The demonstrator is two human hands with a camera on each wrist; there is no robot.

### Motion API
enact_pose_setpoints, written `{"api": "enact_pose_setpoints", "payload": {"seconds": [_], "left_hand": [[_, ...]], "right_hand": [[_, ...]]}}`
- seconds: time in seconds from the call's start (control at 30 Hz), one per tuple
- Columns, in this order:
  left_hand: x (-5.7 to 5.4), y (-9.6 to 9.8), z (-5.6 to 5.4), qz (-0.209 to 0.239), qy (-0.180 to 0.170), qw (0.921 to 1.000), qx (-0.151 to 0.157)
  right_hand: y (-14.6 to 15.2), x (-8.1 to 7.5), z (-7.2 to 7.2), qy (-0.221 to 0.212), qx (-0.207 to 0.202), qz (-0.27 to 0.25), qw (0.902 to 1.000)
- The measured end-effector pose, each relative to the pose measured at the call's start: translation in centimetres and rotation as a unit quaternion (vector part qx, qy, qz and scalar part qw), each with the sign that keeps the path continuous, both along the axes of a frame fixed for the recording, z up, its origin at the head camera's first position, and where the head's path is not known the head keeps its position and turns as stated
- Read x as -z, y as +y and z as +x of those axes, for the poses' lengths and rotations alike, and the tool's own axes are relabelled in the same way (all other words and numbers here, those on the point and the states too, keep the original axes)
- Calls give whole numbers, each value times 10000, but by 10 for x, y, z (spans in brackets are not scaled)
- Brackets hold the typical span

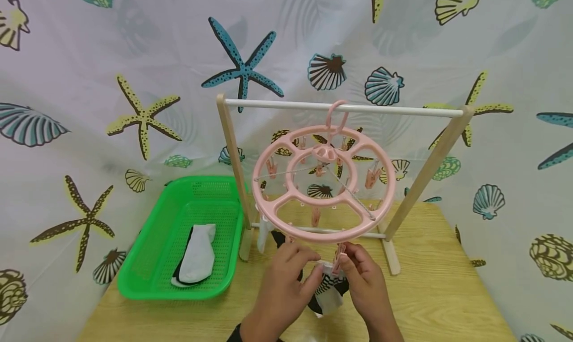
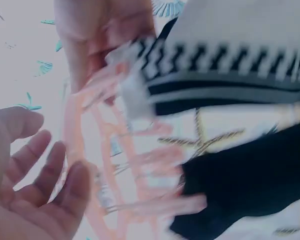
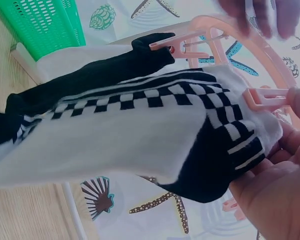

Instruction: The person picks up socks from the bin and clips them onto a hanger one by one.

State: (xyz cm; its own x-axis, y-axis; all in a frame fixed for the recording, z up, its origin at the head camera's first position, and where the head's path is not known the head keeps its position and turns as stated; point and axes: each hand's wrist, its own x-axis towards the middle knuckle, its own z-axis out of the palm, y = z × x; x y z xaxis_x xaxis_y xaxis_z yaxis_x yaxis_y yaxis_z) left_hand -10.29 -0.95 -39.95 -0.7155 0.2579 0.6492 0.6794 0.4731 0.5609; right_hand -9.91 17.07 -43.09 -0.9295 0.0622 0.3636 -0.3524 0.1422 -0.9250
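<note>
A white sock with black checks and stripes (image 3: pixel 125 132) hangs by its cuff from a pink clothespin (image 3: pixel 267 99) under the round pink hanger (image 1: pixel 324 236). My right hand (image 1: pixel 369 282) pinches that clothespin; its thumb lies on the clip and other fingers are behind the cuff. My left hand (image 1: pixel 284 287) is just left of the cuff. In the left wrist view its fingers (image 2: pixel 50 165) are spread and loosely bent, holding nothing. A black sock (image 3: pixel 100 75) hangs from another clip beside the checked one. A white piece (image 1: pixel 263 235) hangs farther left, partly hidden.
The hanger hooks over the white rod (image 1: pixel 394 109) of a wooden-legged stand (image 1: pixel 429 168). Several free pink clips (image 1: pixel 372 177) dangle from it. On the left, a green basket (image 1: pixel 134 282) holds white and black socks (image 1: pixel 197 255). A patterned curtain (image 1: pixel 179 48) stands behind the wooden table (image 1: pixel 438 302).
</note>
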Motion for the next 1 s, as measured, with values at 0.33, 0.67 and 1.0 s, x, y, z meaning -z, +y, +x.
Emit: {"api": "enact_pose_setpoints", "payload": {"seconds": [0.33,0.67,1.0], "left_hand": [[-28,7,-12,-1138,298,9863,-1159],[-23,9,-16,-869,213,9874,-1302],[-22,-1,-21,-614,718,9893,-1112]], "right_hand": [[0,2,0,-107,-117,22,9999],[-4,1,2,105,-326,-70,9994],[3,2,3,-578,177,101,9981]]}}
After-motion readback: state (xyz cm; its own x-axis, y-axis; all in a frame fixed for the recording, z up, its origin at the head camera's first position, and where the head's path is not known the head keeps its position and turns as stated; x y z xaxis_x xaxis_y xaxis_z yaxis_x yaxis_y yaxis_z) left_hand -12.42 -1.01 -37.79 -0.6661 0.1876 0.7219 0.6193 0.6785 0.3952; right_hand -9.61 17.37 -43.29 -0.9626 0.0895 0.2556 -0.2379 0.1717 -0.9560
